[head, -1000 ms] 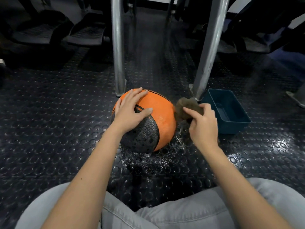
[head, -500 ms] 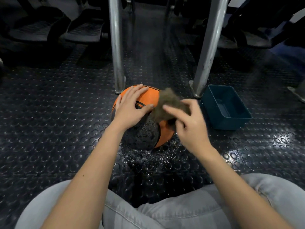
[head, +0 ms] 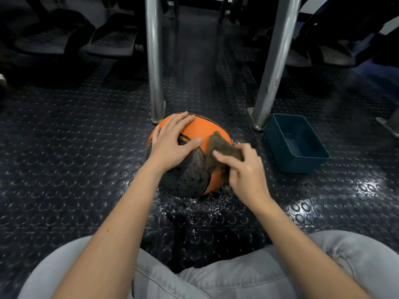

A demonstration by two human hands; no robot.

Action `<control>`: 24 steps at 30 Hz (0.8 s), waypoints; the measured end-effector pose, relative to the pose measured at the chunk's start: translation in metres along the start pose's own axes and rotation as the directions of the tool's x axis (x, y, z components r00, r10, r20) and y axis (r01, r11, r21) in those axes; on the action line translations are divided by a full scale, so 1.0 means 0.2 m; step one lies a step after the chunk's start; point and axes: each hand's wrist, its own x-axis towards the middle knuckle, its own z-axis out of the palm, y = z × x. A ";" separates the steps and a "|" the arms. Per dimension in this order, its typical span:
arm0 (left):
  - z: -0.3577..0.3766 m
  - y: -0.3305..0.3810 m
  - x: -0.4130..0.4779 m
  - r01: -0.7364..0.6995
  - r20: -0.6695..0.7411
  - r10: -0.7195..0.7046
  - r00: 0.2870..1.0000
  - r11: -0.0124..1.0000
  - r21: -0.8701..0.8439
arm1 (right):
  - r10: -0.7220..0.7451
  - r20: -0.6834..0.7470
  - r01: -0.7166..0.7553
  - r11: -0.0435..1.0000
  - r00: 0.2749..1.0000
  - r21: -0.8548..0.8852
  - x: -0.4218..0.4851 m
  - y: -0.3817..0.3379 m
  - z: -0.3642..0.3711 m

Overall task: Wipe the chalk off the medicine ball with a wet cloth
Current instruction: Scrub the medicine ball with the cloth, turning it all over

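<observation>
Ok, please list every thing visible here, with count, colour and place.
medicine ball: 1, orange and black, on the floor, centre
cloth: 1, brown, on the ball's right side
tub: 1, dark teal, right of the ball
metal legs: 2, silver, behind the ball
floor: 1, black studded rubber, wet under the ball
trouser legs: 2, light grey, bottom
left hand: 1, resting flat on the ball
right hand: 1, holding the cloth

1 medicine ball point(head: 207, 128): round, orange with a black textured panel facing the camera, pale speckling on the black; rests on studded floor point(head: 64, 158). 1 cloth point(head: 218, 145): brown-grey, crumpled, lying against the ball's upper right side.
</observation>
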 end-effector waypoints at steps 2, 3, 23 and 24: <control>0.00 0.00 0.00 0.019 -0.005 -0.019 1.000 1.000 -0.001 | 0.218 -0.041 -0.221 0.969 0.975 -0.109 0.03 0.07 -0.04; 0.00 0.00 0.00 0.028 -0.004 -0.028 1.000 1.000 -0.005 | 0.299 -0.052 -0.303 0.943 0.953 -0.134 0.04 0.09 -0.06; -0.01 0.00 -0.01 0.003 -0.002 -0.003 1.000 1.000 0.013 | 0.153 0.021 -0.151 0.986 0.988 -0.072 0.02 0.06 -0.02; -0.01 0.00 -0.01 0.007 -0.006 -0.007 1.000 1.000 0.010 | 0.308 0.026 -0.303 0.946 0.951 -0.112 0.03 0.10 -0.03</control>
